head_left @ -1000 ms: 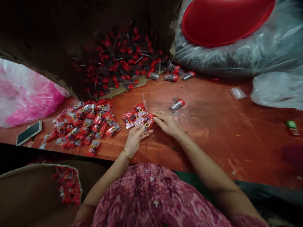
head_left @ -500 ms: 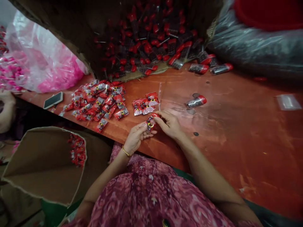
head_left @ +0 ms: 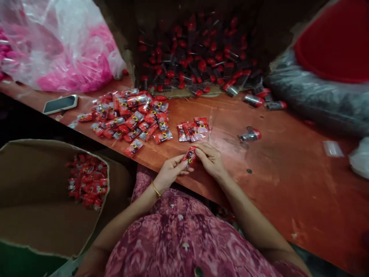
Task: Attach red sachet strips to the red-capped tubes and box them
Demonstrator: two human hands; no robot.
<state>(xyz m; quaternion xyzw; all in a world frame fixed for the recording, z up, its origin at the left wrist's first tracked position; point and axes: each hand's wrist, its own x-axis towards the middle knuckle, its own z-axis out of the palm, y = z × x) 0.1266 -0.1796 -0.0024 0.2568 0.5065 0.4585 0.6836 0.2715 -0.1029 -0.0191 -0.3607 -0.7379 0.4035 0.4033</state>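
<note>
Between my hands, over the near edge of the table, is a small red printed packet [head_left: 190, 156]. My left hand [head_left: 172, 171] grips its lower end between thumb and fingers. My right hand [head_left: 211, 159] pinches its upper corner. Just beyond lie several flat red packets [head_left: 190, 131], overlapping one another. To the left is a heap of filled red packets [head_left: 127, 117]. A clear tube with a red cap [head_left: 250, 135] lies by itself to the right of the flat packets.
A cardboard box on its side holds many red-capped tubes [head_left: 201, 65] at the back. Below left, an open carton [head_left: 37, 184] contains red packets. A phone [head_left: 60, 104], a pink-filled plastic bag [head_left: 77, 57], a red basin [head_left: 334, 42] and a small clear bag [head_left: 333, 149] surround the work area.
The camera view has turned, so the table things appear shifted. Both hands still hold the packet, which is now tilted a little differently. The other person's hand at the left has left the view.
</note>
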